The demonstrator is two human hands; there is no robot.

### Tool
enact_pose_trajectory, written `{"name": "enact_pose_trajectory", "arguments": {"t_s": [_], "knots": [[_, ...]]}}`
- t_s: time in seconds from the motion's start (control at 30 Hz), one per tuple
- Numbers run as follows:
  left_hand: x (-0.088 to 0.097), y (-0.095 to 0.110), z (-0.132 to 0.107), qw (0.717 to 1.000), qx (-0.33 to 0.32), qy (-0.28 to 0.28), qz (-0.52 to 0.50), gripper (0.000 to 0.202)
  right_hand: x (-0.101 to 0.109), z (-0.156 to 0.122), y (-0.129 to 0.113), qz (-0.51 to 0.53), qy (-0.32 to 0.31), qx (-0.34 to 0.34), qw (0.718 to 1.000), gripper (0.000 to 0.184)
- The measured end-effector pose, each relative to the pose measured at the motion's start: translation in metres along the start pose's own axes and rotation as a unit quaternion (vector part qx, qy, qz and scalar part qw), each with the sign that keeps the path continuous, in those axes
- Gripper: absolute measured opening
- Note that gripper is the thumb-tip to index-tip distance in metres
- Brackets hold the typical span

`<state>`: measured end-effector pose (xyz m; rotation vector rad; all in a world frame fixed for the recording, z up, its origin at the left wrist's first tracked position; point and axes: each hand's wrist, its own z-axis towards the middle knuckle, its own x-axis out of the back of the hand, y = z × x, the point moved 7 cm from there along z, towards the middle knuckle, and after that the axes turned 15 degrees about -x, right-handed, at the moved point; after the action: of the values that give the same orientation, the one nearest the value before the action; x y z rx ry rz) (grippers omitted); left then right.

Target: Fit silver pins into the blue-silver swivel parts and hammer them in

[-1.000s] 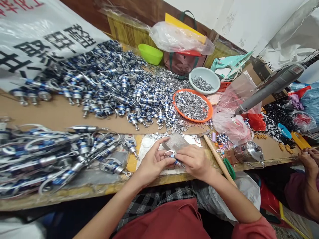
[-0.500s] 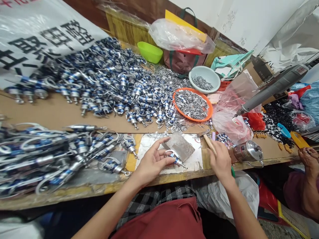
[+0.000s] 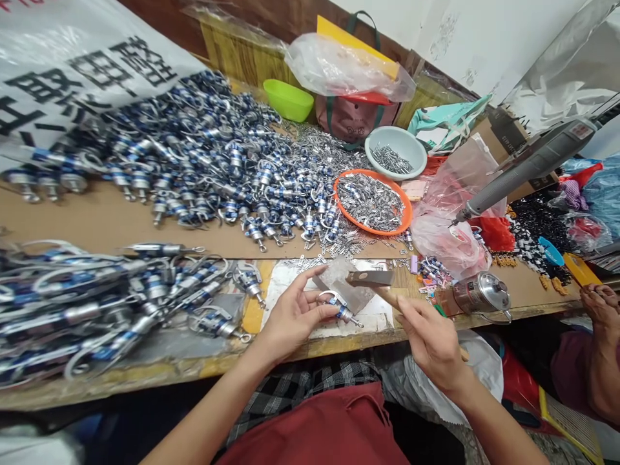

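Observation:
My left hand (image 3: 296,318) pinches a small blue-and-silver metal fitting (image 3: 343,312) with a curved lever and a ring at its end. The fitting is at the near edge of a grey metal block (image 3: 359,298), which lies on white paper (image 3: 278,289). In my right hand (image 3: 429,342) is a hammer (image 3: 372,278), gripped by its wooden handle. Its head hangs over the block; whether it touches anything I cannot tell. More fittings of the same kind (image 3: 155,310) lie heaped left of my left hand.
Behind are a large pile of fittings (image 3: 232,168), an orange tray (image 3: 408,216) of small metal plates and a pale bowl (image 3: 420,155) of pins. A grey electric screwdriver (image 3: 523,171) hangs at right above plastic bags. A metal pot (image 3: 484,294) stands near another person's hand (image 3: 600,303).
The hammer has swung left from beside the block to over it, its head now nearer my left hand. My left hand keeps the fitting in nearly the same place.

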<state>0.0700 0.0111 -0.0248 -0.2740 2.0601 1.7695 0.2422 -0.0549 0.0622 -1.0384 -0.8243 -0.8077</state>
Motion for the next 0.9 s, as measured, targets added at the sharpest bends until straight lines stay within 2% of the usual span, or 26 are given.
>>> {"name": "enact_pose_trajectory", "arguments": {"t_s": [0.13, 0.23, 0.37, 0.47, 0.6, 0.7, 0.77, 0.83, 0.9], "knots": [[-0.001, -0.001, 0.001, 1.0, 0.005, 0.003, -0.011, 0.086, -0.01, -0.003, -0.004, -0.079, -0.036, 0.01, 0.996, 0.06], [-0.001, -0.001, 0.001, 1.0, 0.003, 0.004, -0.006, 0.088, -0.011, -0.007, -0.005, -0.074, -0.003, 0.029, 0.997, 0.061], [0.0, -0.001, 0.001, 1.0, 0.001, 0.005, 0.001, 0.089, -0.017, -0.01, -0.002, -0.061, -0.018, 0.01, 0.998, 0.061], [0.002, -0.002, 0.0, 1.0, 0.002, 0.011, 0.007, 0.088, -0.01, -0.012, -0.003, -0.046, 0.029, 0.007, 0.998, 0.063], [0.002, -0.001, 0.0, 1.0, -0.003, 0.006, 0.002, 0.087, -0.019, -0.01, -0.003, -0.091, -0.039, -0.004, 0.995, 0.06], [0.002, -0.001, 0.0, 1.0, 0.0, 0.008, -0.002, 0.086, -0.014, -0.008, -0.008, -0.075, -0.002, -0.003, 0.997, 0.063], [0.0, -0.001, 0.0, 1.0, 0.001, 0.002, -0.006, 0.087, -0.015, -0.008, -0.011, -0.073, -0.001, 0.004, 0.997, 0.061], [0.0, -0.001, 0.0, 1.0, 0.001, 0.0, -0.006, 0.089, -0.022, -0.008, -0.006, -0.068, -0.036, -0.019, 0.997, 0.056], [0.001, -0.001, -0.001, 1.0, -0.003, 0.007, -0.001, 0.087, -0.025, -0.008, 0.012, -0.027, -0.039, -0.067, 0.997, 0.049]]}}
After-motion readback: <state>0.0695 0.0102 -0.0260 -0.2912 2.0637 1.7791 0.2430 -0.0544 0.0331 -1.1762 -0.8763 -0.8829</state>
